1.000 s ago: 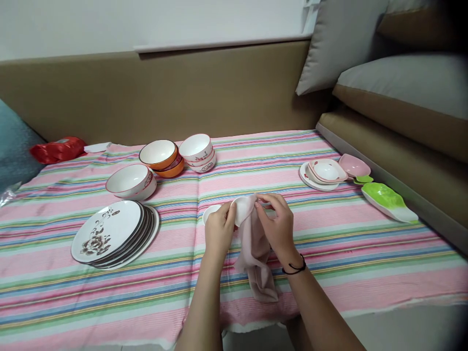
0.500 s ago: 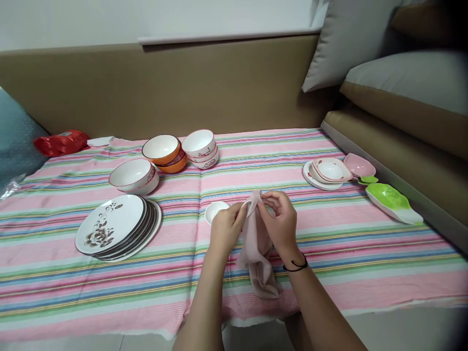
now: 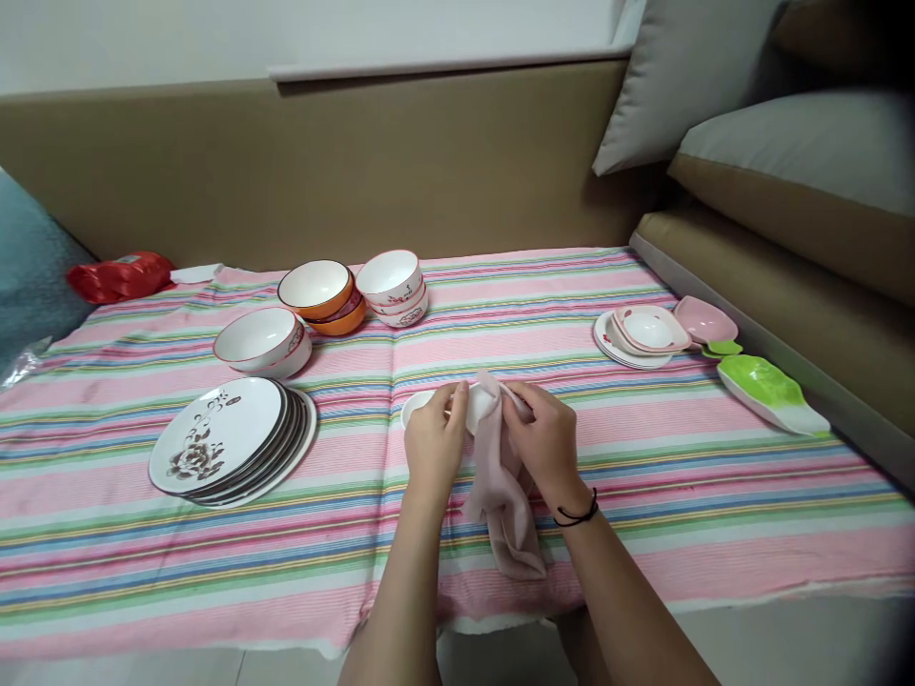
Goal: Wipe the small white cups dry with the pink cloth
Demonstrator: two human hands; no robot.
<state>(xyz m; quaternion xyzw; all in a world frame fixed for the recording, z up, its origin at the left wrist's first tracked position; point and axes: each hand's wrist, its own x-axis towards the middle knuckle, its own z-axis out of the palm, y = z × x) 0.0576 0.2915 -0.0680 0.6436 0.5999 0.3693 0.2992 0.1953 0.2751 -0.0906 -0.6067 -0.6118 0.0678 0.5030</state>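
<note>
My left hand (image 3: 436, 440) pinches the edge of a small white dish (image 3: 477, 408), its thumb raised along the near side. A pale pink cloth (image 3: 493, 476) is gripped in my right hand (image 3: 544, 433), which presses it against the dish's right side. From there the cloth hangs down onto the striped tablecloth (image 3: 343, 562). Partly hidden behind my left hand, a second small white dish (image 3: 413, 407) rests on the tablecloth.
To the left are stacked flower-patterned plates (image 3: 235, 429), with white bowls (image 3: 257, 338), orange bowls (image 3: 315, 286) and more white bowls (image 3: 390, 276) behind. At right lie small pink-and-white dishes (image 3: 650, 329), a pink dish (image 3: 704, 319) and a green dish (image 3: 768, 386).
My left thumb has lifted and the dish between my hands shows more of its white surface. My right hand has closed further around the cloth at the rim.
</note>
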